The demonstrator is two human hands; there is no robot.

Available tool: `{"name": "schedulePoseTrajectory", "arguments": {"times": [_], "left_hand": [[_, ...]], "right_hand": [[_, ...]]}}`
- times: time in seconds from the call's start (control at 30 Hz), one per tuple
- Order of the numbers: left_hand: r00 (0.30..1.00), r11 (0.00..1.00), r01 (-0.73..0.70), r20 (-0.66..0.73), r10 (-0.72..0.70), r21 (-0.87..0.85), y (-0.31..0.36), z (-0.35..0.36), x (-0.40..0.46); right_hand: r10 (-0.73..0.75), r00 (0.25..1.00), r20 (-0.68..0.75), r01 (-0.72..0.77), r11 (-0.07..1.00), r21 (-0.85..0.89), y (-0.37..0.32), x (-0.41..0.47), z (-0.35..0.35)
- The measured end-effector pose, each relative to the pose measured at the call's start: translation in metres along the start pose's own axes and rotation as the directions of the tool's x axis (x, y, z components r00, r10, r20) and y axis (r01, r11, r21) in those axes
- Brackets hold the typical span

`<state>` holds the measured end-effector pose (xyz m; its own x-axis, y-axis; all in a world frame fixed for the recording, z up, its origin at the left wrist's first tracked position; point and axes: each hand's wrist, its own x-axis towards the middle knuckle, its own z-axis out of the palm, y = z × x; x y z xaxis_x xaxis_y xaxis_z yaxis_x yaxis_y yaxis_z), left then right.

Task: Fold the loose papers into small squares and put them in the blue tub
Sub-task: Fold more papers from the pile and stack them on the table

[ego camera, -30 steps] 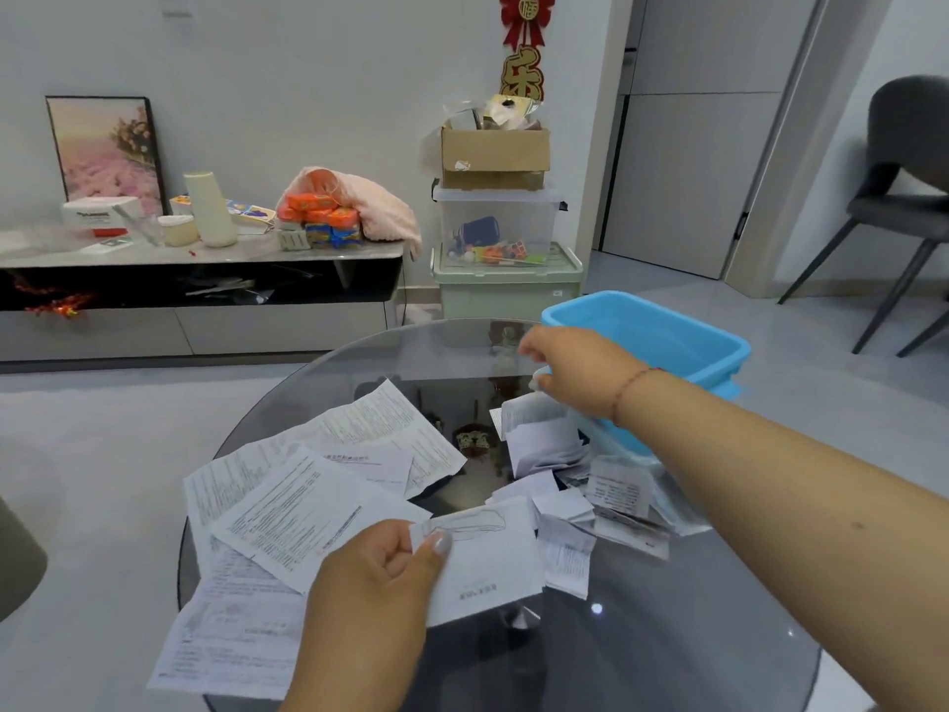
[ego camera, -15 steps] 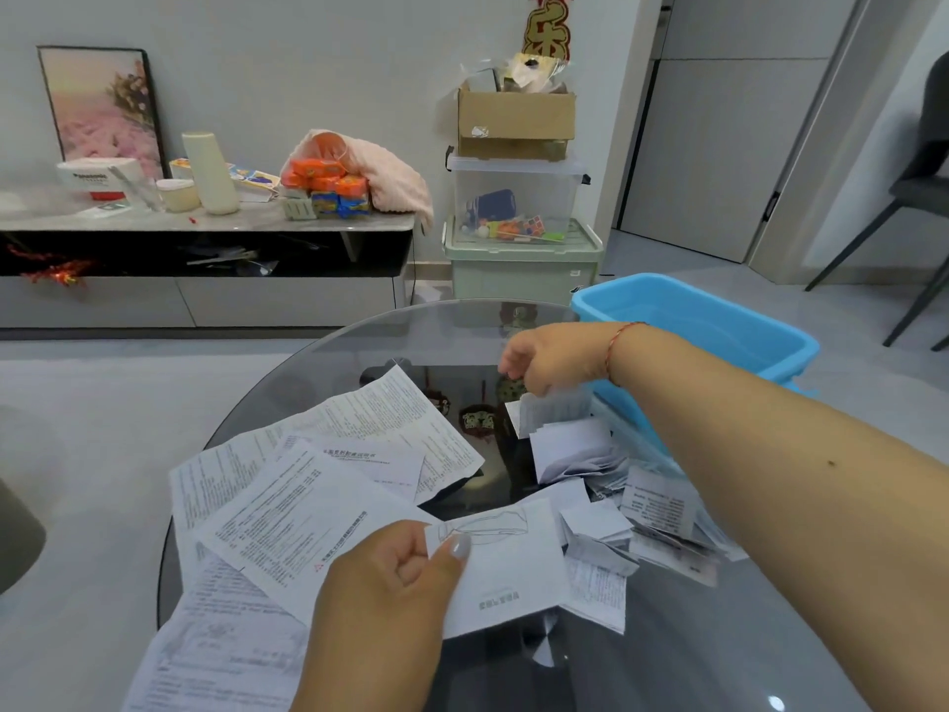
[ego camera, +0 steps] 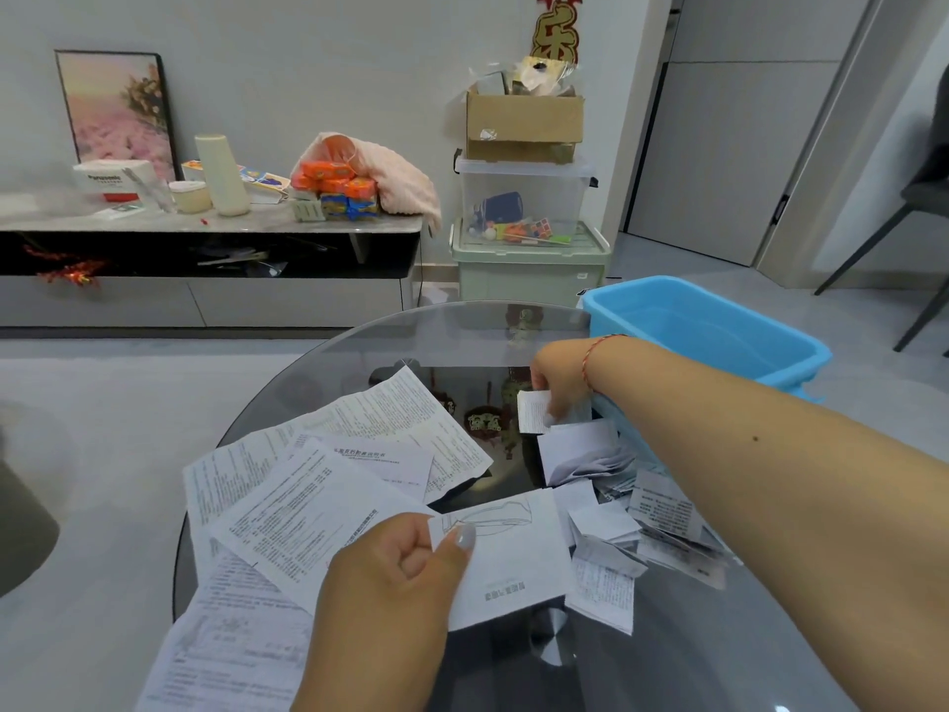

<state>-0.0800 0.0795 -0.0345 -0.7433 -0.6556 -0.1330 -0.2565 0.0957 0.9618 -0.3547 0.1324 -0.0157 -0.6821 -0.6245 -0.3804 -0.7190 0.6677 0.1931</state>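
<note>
**Both hands on paper at the glass table**

Here we are at the round glass table (ego camera: 667, 660), and both hands are busy. The left hand (ego camera: 395, 573) is down near the front edge, fingers curled, thumb pressed on top of a white folded sheet (ego camera: 513, 562) with a line drawing on it, pinching it at its left edge. The right hand (ego camera: 560, 382) reaches across to the far side, fingers curled around a small folded paper (ego camera: 531, 411) printed with fine text, held just beside the near wall of the blue tub (ego camera: 719, 321). There is a red string bracelet (ego camera: 590, 359) at that wrist.

The tub sits at the table's far right edge, and I can see no paper inside it from here. Between the hands lies a heap of small folded pieces (ego camera: 606, 506), some white, some printed, piled against the tub's near side. To the left, the big loose papers (ego camera: 308, 485) are spread flat and overlapping, running off the table's front edge.

Behind it all, a low sideboard (ego camera: 205, 223) stands along the wall, and stacked storage boxes (ego camera: 524, 197) next to it.
</note>
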Motion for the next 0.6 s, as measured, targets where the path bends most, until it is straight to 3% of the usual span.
{"name": "schedulePoseTrajectory", "arguments": {"times": [0.1,0.2,0.33,0.43,0.6], "left_hand": [[1.0,1.0,-0.012,-0.006,0.011,-0.008,0.0,-0.003,0.0],[1.0,1.0,-0.019,-0.006,0.019,0.016,0.001,-0.006,-0.001],[0.999,0.998,-0.041,0.002,0.041,0.041,-0.004,-0.011,0.002],[0.996,0.997,-0.079,0.043,0.079,-0.003,-0.009,-0.012,0.006],[0.978,0.987,-0.057,0.19,0.085,-0.148,-0.004,-0.012,-0.003]], "right_hand": [[-0.034,0.999,-0.021,0.033,0.999,-0.036,-0.001,-0.006,-0.003],[-0.09,0.976,-0.197,0.109,0.99,0.086,-0.003,-0.031,-0.024],[-0.317,0.854,-0.412,0.469,0.811,0.35,-0.024,-0.1,-0.047],[-0.562,0.75,-0.349,0.656,0.699,0.285,-0.049,-0.14,-0.033],[-0.515,0.813,-0.271,0.581,0.745,0.327,-0.064,-0.15,0.001]]}}
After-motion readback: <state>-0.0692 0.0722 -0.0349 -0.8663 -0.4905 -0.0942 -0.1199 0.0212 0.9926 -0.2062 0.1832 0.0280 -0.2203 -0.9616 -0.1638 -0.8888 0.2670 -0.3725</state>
